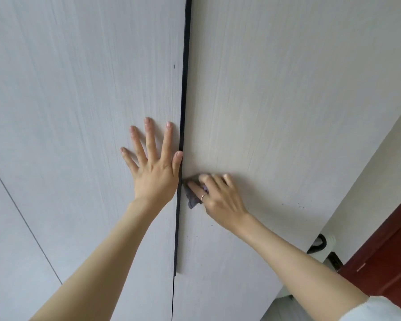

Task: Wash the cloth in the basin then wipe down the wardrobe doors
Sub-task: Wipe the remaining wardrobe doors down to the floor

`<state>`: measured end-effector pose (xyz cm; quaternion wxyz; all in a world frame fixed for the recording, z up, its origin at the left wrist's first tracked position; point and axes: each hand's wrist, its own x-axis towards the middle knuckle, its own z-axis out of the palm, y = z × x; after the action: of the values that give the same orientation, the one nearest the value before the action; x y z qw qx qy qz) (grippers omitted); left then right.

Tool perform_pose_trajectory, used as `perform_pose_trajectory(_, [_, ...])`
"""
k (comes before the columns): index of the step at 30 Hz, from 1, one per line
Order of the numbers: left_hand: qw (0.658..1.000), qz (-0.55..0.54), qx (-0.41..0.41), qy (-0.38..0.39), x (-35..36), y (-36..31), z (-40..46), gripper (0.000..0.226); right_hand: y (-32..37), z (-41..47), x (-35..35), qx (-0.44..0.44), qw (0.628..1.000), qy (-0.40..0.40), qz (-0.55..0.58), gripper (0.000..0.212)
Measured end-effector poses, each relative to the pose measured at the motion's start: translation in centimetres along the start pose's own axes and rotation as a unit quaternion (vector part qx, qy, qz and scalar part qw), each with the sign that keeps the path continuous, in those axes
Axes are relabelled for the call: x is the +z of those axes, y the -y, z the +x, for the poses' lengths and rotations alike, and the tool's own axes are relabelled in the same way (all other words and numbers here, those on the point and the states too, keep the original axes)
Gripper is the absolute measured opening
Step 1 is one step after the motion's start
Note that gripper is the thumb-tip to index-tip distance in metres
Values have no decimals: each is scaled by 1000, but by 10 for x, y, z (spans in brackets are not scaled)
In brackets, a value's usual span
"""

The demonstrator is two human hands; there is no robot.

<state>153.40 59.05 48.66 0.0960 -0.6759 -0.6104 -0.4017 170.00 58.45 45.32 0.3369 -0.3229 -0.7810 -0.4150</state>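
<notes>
A pale sleeve (pixel 377 309) shows at the bottom right corner, nearest the camera, and from it the bare right forearm reaches up to the wardrobe. The right hand (pixel 218 195) presses a small grey cloth (pixel 191 198) against the right door (pixel 287 100), its fingers bent over the bunched cloth and holding it; a thin ring (pixel 203 197) sits on one finger. The cloth lies just beside the dark strip (pixel 183 112) that runs down between the two doors, and only a corner of it shows from under the fingers. The left hand (pixel 153 167) lies flat on the left door (pixel 79 89), fingers straight and spread, with the thumb touching the dark strip. Both doors are pale with a fine wood grain, and small dark specks dot the right one below the hand. At the right edge there is a white wall (pixel 380 177), a dark red door (pixel 389 258), and something black and white low by the floor that is too small to tell; no container can be made out
</notes>
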Motion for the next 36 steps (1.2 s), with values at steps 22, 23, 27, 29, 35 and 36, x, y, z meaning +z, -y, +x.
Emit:
perform_pose_trajectory(22, [999, -34, -26, 13, 18, 0, -18, 52, -19, -57, 2, 102, 994, -27, 30, 47])
perform_pose_trajectory(23, [999, -27, -22, 13, 19, 2, -18, 53, -14, -78, 6, 70, 997, 14, 25, 44])
perform_pose_trajectory(27, [1000, -14, -24, 13, 21, 4, -17, 54, -15, -117, 1, 17, 992, 124, 27, 44])
perform_pose_trajectory(29, [1000, -16, -21, 13, 20, 3, -18, 54, -28, -96, -9, 71, 992, 91, 42, 41])
perform_pose_trajectory(35, [999, -22, -32, 26, 14, -2, -19, 55, -55, -52, -28, 182, 982, -44, 33, 41])
perform_pose_trajectory(36, [999, -22, -34, 27, 13, -2, -20, 55, -51, -64, -23, 181, 982, -34, 38, 38])
